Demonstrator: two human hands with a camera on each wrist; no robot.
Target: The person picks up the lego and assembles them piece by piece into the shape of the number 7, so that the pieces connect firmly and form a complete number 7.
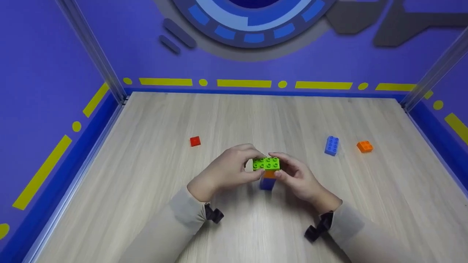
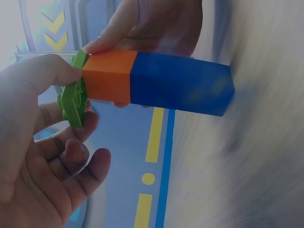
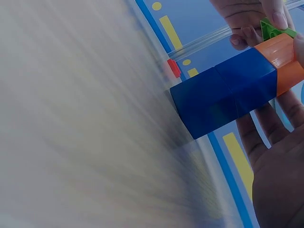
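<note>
In the head view, my left hand [image 1: 234, 164] pinches a thin green toy block [image 1: 266, 164] with round studs between thumb and fingers. The green block sits at the top of an upright stack and overhangs it to the left. Below it comes an orange block [image 2: 110, 76], then two dark blue blocks [image 2: 183, 84] at the bottom. My right hand [image 1: 301, 179] holds the stack at the orange block, thumb on the near side and fingers behind. In the left wrist view, the green block looks tilted against the orange one; whether it is pressed on fully I cannot tell.
A small red block [image 1: 195, 141] lies on the wooden table [image 1: 146, 164] to the left. At the right lie a blue studded block [image 1: 331, 145] and a small orange block [image 1: 365, 147]. Purple-blue walls [image 1: 237, 69] enclose the table's back and sides.
</note>
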